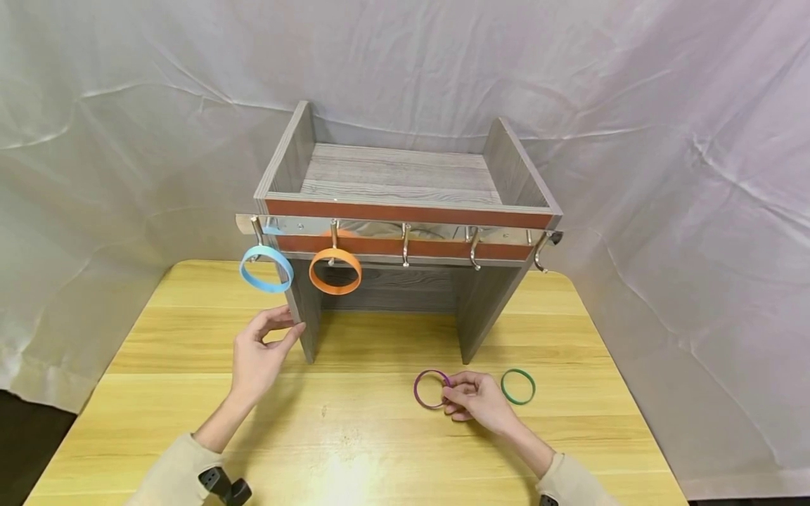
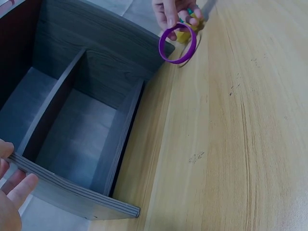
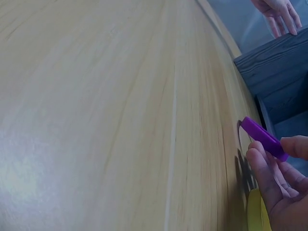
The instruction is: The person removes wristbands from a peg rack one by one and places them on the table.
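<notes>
Low over the counter [image 1: 354, 436], just in front of the right part of the grey rack [image 1: 399, 165]: purple ring [image 3: 263, 136], pinched at one side between the thumb and fingers of the right hand [image 1: 477, 404]. Fingers half bent, grip light. The ring is tilted, its shadow on the wood nearby; it looks to be just off the surface. Holding it by the near part of the band leaves most of the loop projecting beyond the fingertips, presumably so that the opening stays unobstructed.

The left hand [image 1: 262, 351] is at the rack's left side panel [image 1: 306, 302], thumb and fingers loosely bent about its front edge. It has hold of no ring. Likely purpose: steadying the rack, since the load is all at the front.

Along the top front runs a metal rail [image 1: 373, 228] with five hooks [image 1: 406, 246]. Blue ring [image 1: 264, 285] hangs from the leftmost, orange ring [image 1: 335, 289] from the next; both dangle below the rail, the upturned hook ends probably preventing them from slipping off.

Green ring [image 1: 519, 403] lies flat on the counter, just right of the right hand, within easy reach. Right wrist view also shows a yellow band [image 3: 255, 211] beneath that hand; cannot tell what supports it.
</notes>
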Demonstrator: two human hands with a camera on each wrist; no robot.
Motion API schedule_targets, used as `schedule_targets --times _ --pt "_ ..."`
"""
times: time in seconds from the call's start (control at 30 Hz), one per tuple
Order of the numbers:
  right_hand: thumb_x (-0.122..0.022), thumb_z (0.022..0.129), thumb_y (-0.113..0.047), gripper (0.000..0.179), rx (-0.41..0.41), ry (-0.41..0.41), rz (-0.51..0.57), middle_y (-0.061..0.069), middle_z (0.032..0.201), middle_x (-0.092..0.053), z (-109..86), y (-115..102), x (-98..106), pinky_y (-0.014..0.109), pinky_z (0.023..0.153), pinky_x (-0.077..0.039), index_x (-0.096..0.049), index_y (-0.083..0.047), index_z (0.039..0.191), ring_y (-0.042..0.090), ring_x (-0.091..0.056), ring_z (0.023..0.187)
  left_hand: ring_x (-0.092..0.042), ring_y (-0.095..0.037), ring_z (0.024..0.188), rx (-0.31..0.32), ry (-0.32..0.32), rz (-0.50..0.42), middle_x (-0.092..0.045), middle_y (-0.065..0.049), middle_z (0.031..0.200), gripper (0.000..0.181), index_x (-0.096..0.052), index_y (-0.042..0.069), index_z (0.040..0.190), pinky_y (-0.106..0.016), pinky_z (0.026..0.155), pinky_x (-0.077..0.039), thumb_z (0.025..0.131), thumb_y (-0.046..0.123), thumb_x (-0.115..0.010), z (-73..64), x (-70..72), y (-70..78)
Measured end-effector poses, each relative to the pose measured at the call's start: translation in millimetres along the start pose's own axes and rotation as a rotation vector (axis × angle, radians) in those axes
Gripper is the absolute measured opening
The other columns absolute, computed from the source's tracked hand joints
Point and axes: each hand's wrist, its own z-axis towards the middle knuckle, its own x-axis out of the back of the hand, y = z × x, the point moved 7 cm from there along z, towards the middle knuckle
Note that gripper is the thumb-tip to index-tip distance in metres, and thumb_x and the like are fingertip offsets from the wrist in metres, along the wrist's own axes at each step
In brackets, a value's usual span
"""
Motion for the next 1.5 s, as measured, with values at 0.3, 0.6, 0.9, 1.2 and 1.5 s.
schedule_targets --times 0.3,0.6,0.9,1.2,1.5 --pt "-0.07 0.102 -0.015 0.04 0.012 0.003 -0.03 0.021 0.101 -0.077 -0.4 -1 3 0.03 0.071 -0.07 -0.06 0.015 0.127 0.013 -0.076 0.076 -0.07 0.011 0.09 -0.005 -0.002 -0.002 -0.071 0.028 0.098 0.031 -0.073 -0.003 0.119 -0.009 0.071 -0.062 0.089 -0.01 -0.077 1.2 -0.8 1.1" --pt "-0.071 0.102 -0.016 0.038 -0.004 0.03 -0.074 0.012 0.093 -0.078 -0.9 2 5 0.027 0.067 -0.069 -0.062 0.011 0.128 0.013 -0.076 0.073 -0.07 0.011 0.09 0.001 -0.001 -0.001 -0.071 0.028 0.097 0.03 -0.073 -0.003 0.119 -0.009 0.071 -0.062 0.089 -0.01 -0.077 0.2 0.1 0.9" --pt "-0.07 0.102 -0.013 0.035 -0.002 0.049 -0.116 0.014 0.091 -0.078 -1.6 -1 5 0.027 0.064 -0.068 -0.064 0.01 0.128 0.016 -0.076 0.072 -0.07 0.011 0.09 0.001 -0.001 -0.001 -0.071 0.027 0.097 0.03 -0.074 -0.001 0.118 -0.009 0.071 -0.062 0.09 -0.008 -0.078 -0.2 -0.1 1.5" --pt "-0.07 0.1 -0.008 0.035 -0.003 0.076 -0.098 0.021 0.096 -0.077 -7.7 -9 11 0.031 0.067 -0.069 -0.063 0.011 0.129 0.022 -0.077 0.075 -0.07 0.011 0.09 0.006 0.004 0.003 -0.071 0.029 0.097 0.03 -0.073 -0.003 0.119 -0.009 0.07 -0.062 0.089 -0.009 -0.078 -0.2 0.4 0.5" --pt "-0.069 0.1 -0.005 0.038 0.091 0.163 -0.131 0.029 0.101 -0.074 -19.1 -33 32 0.034 0.071 -0.07 -0.061 0.017 0.13 0.025 -0.079 0.079 -0.07 0.012 0.09 -0.001 0.003 0.006 -0.071 0.029 0.097 0.03 -0.073 -0.003 0.119 -0.009 0.071 -0.062 0.089 -0.009 -0.078 -0.5 0.1 0.4"
